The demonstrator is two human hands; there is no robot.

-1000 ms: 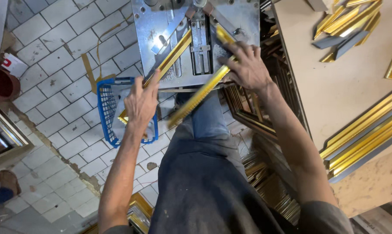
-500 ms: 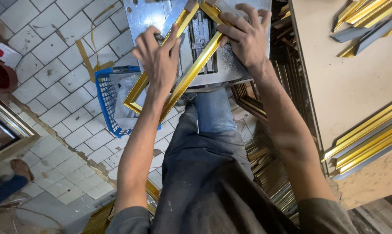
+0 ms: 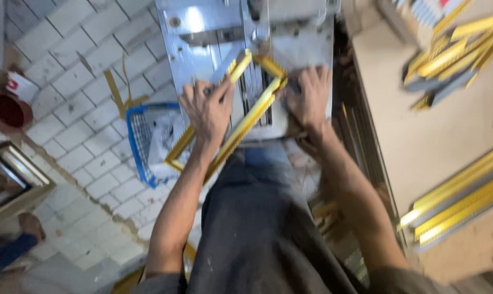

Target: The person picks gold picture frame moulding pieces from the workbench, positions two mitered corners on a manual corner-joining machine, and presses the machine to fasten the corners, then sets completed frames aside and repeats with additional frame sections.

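left hand lies palm down on the gold picture frame, fingers bent over its left strip and pressing it against the grey metal machine table. whether the thumb wraps under the strip is hidden, so it reads as a press and a loose grasp, not a full fist. right hand sits flat and spread at the frame's right corner, fingertips pointing far, the heel of the palm toward the near edge of the table; it pushes down and does not close round anything i can make out.

only the head view shows this moment, looking straight down, and it is blurred by motion. the frame's long axis runs on a diagonal, from its far right corner between the two hands down to a near left corner that hangs off the table over the blue wire basket. the far corner lies just beyond both hands, near the machine's middle slot; the right hand is nearer to it, while the left hand sits further along the near left side.

both forearms reach away from the body, almost parallel, wrists low. to the right, a wooden bench carries loose gold moulding strips. white tiled floor lies to the left.
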